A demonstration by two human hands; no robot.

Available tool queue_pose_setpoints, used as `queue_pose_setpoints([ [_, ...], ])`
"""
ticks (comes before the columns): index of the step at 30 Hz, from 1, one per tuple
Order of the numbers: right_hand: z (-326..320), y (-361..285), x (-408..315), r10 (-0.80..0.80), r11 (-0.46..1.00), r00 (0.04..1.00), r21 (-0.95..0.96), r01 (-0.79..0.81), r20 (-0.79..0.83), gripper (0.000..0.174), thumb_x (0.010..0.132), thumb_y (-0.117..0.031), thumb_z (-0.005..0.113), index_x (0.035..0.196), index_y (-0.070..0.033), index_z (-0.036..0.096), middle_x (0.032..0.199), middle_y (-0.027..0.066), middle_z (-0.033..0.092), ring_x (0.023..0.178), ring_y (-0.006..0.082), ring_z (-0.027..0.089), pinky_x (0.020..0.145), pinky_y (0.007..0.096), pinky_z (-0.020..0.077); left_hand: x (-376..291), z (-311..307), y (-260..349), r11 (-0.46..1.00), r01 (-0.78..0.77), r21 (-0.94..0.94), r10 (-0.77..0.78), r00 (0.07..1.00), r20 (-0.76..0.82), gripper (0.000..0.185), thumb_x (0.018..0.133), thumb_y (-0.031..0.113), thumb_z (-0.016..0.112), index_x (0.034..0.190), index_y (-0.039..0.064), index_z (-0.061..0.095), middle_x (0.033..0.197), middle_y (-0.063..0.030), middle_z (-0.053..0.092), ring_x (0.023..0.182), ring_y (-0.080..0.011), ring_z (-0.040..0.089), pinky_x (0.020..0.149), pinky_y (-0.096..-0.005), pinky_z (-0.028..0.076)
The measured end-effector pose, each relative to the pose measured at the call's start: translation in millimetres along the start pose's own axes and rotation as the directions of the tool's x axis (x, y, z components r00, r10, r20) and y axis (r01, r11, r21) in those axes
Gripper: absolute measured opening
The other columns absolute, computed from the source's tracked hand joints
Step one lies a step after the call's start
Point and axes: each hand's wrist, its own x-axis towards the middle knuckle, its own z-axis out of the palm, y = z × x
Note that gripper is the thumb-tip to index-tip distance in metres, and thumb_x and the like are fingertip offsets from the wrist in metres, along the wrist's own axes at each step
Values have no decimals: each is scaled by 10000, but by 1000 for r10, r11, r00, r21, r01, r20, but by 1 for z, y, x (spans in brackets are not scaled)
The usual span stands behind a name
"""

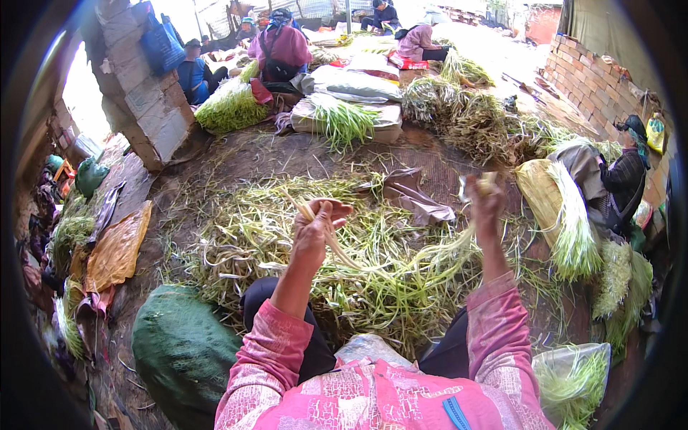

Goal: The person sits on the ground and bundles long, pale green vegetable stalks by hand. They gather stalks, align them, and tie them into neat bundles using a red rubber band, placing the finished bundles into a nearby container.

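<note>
My left hand [317, 223] is closed around a few pale, limp stalks, their ends showing past the thumb. To the right, my right hand [485, 196] is raised and blurred, gripping a bundle of pale stalk ends. Long green-white leaves [457, 250] trail from it and sag towards the left hand. Beneath both hands spreads a wide heap of loose, stripped leaves and stalks [376, 290] in front of my knees. A dull purple cloth or sheet [416, 196] lies at the heap's far edge, between the hands.
A green mesh sack [183, 349] bulges by my left leg. Leafy bundles [575, 231] lean on a yellow sack at right, near a seated person [623, 172]. Ahead are stacked white sacks [355, 83], a brown heap [462, 118] and several seated people. A brick pillar [145, 102] stands left.
</note>
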Motion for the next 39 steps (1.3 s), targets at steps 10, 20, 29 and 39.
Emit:
queue_pose_setpoints([
  [10, 90, -43, -114, 2, 878, 721, 344, -333, 693, 173, 833, -161, 658, 718, -32, 657, 631, -24, 573, 549, 34, 464, 476, 214, 386, -22, 37, -26, 995, 87, 47, -96, 957, 274, 350, 940, 272, 482, 1157, -1, 504, 987, -57, 602, 872, -106, 569, 767, -258, 453],
  [20, 72, -47, -87, -1, 895, 830, 370, -248, 558, 185, 849, -207, 637, 790, -37, 678, 655, 1, 595, 539, 49, 473, 461, 201, 366, -23, 42, -34, 968, -45, 248, -12, 974, 225, 422, 944, 332, 450, 1218, 12, 469, 1141, -110, 560, 1060, -184, 524, 825, -314, 445],
  [29, 26, -76, -26, -152, 961, 975, 253, 107, 163, 267, 860, -297, 597, 771, -49, 638, 676, 76, 590, 546, 76, 557, 384, 185, 431, 2, 25, 23, 567, -269, 779, 478, 877, -45, 244, 962, 106, 336, 1059, 1, 535, 863, -129, 655, 799, -193, 651, 702, -297, 548],
  [39, 61, -73, -88, -259, 929, 843, 360, 84, 472, 191, 814, -226, 664, 861, -41, 662, 1044, 63, 534, 979, 183, 486, 827, 344, 379, -41, 69, -20, 956, -64, 286, -69, 900, 431, 403, 953, 358, 432, 1174, 26, 491, 1049, -9, 521, 947, -97, 456, 820, -272, 387],
])
